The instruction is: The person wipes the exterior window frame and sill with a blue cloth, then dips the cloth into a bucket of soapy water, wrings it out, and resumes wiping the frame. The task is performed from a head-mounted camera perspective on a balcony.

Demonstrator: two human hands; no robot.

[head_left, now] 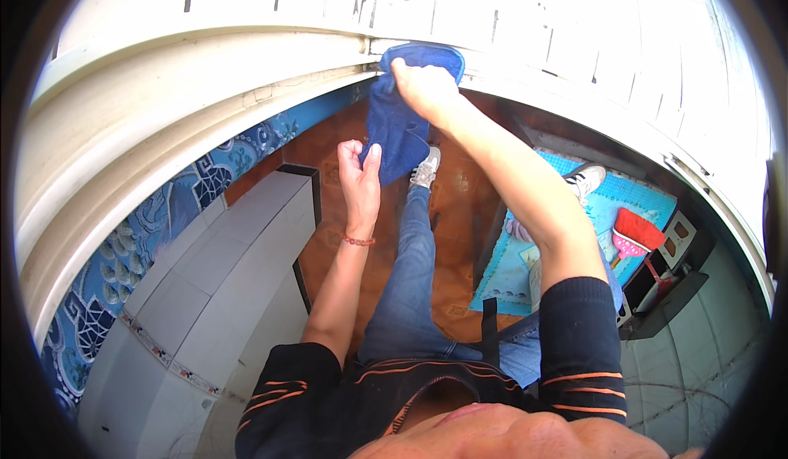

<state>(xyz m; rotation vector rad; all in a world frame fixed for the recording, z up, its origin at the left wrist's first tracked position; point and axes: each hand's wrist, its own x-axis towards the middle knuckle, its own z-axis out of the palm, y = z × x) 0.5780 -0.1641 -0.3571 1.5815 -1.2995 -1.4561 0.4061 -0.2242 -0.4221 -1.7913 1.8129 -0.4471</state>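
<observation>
A dark blue cloth hangs in front of me, its top spread against the white frame at the far side. My right hand is closed on the upper part of the cloth, thumb up, pressing it at the frame. Lower down and to the left, my left hand has its fingers curled and its thumb raised at the cloth's lower left edge, gripping it there. A reddish bead bracelet circles my left wrist.
Grey-white tiled blocks stand at left below the long white rail. My feet, in pale sneakers, are on brown tiles and near a turquoise mat. A red-bristled broom head lies at right beside hollow bricks.
</observation>
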